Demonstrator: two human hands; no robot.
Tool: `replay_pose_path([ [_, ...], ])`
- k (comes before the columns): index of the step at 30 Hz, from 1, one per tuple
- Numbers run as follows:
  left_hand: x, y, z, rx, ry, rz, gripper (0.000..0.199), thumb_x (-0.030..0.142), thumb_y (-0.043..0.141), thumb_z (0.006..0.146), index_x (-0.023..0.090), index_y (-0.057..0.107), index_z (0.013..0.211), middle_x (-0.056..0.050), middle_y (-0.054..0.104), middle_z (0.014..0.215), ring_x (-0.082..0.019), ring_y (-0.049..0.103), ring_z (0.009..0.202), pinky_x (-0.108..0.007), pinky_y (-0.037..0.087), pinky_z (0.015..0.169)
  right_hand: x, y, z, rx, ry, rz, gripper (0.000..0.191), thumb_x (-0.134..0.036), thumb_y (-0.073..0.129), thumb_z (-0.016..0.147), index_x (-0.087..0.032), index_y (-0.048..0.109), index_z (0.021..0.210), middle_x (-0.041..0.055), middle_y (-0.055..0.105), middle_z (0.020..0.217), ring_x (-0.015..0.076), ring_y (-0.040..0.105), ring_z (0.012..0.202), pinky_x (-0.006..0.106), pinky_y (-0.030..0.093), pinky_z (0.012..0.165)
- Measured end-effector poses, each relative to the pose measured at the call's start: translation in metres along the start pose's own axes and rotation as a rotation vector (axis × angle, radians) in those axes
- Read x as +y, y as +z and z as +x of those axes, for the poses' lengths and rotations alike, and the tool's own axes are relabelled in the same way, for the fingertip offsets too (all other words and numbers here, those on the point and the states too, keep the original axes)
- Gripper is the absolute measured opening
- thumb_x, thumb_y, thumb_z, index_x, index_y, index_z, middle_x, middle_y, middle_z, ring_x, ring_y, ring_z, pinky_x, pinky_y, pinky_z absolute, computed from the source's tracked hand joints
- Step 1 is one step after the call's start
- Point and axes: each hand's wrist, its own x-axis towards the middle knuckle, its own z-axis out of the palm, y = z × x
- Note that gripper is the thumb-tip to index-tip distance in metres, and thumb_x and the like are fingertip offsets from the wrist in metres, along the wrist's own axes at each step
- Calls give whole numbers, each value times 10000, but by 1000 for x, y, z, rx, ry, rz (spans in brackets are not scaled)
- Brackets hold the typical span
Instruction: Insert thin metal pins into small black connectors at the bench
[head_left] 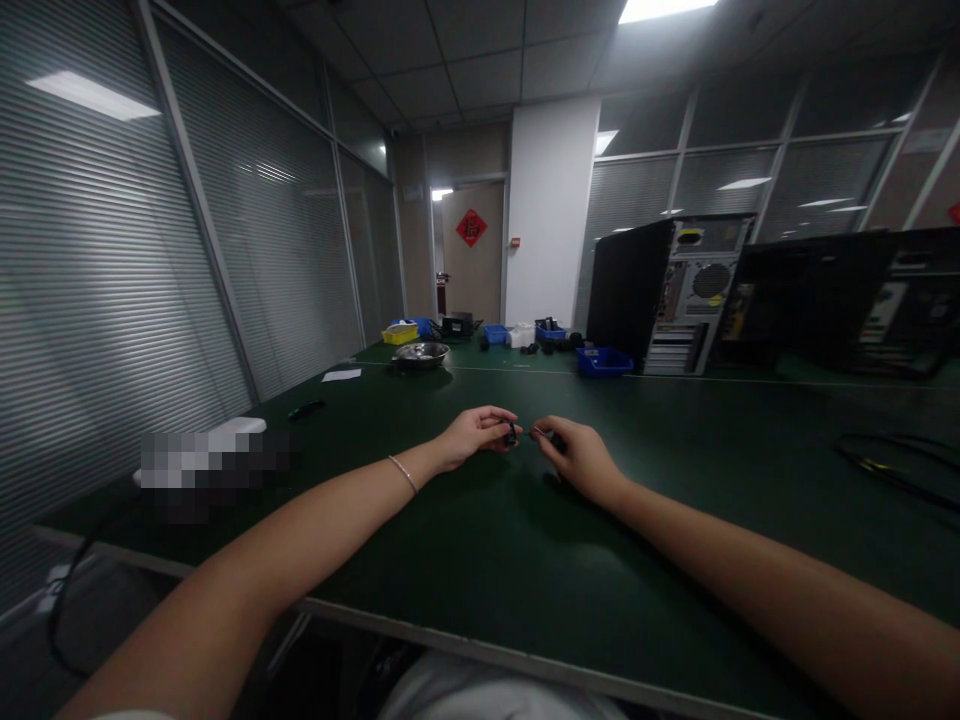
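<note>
Above the middle of the green table (450, 540), my left hand (474, 438) is closed on a small black part (511, 434), pinched between thumb and fingers. Just to its right, my right hand (581, 460) grips a small dark tool (556, 441) whose thin tip points left at the black part. I cannot tell whether the tip touches the part. Fingers cover most of both things, so their exact kind is not clear.
A metal bowl (421, 355), a yellow bin (400, 333) and a blue bin (604, 362) stand further back. A computer tower (667, 295) is at the back right. Black cables (900, 465) lie at the right, a white power strip (240, 428) at the left.
</note>
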Motion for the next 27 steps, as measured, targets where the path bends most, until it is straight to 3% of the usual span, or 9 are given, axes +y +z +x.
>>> replay_pose_path([
  [8, -1, 2, 1, 49, 15, 0, 345, 259, 731, 623, 118, 528, 864, -133, 626, 1019, -170, 628, 832, -334, 491, 763, -5, -3, 0, 15, -31, 158, 181, -255, 479, 831, -195, 614, 935, 35, 653, 875, 167, 591, 807, 264, 442, 716],
  [15, 2, 5, -1, 61, 44, 83, 366, 245, 736, 609, 122, 529, 885, -92, 638, 919, -133, 622, 703, -256, 488, 630, -2, -1, 1, 47, -17, 225, 150, -259, 488, 829, -192, 605, 895, 26, 646, 865, 165, 586, 805, 265, 443, 716],
  [27, 1, 2, -2, 76, -15, -13, 429, 153, 773, 546, 107, 530, 897, -93, 649, 872, -190, 649, 798, -364, 498, 796, -4, -1, 1, 137, -42, 169, 138, -194, 484, 816, -189, 576, 919, 32, 590, 837, 149, 545, 730, 255, 426, 656],
])
